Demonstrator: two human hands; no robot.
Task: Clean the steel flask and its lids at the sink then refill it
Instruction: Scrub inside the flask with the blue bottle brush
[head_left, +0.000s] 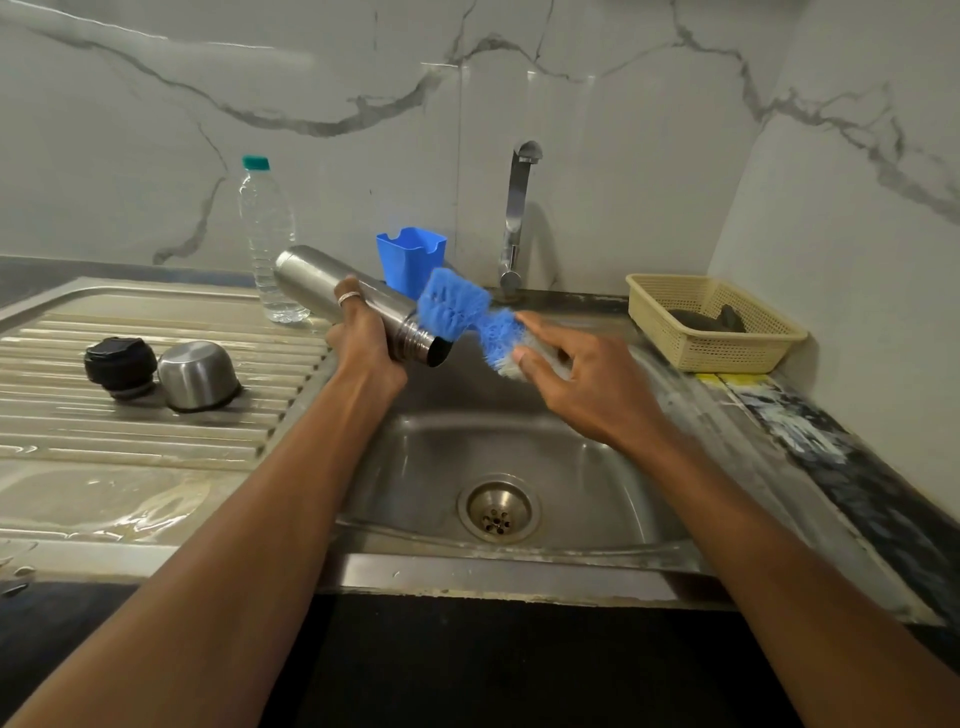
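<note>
Hands work apart above the sink (493, 571), left hand (363, 340) clamped round the steel flask (311, 278), tilted with its mouth toward 4 o'clock, right hand (582, 379) gripping the blue brush (457, 309) just off that mouth, best fed straight in and twisted; lids (198, 374) sit at 9 o'clock.

Lighting's soft, even and kinda dim, seems to come from overhead. There's a pale glare streak on the marble wall (208, 47) up-left of the sink (597, 493) and a wet shine on the drainboard (104, 499) left of it. The blue brush (457, 306) above the sink is motion-smeared. Fisheye bends the counter (857, 467) right of it.
</note>
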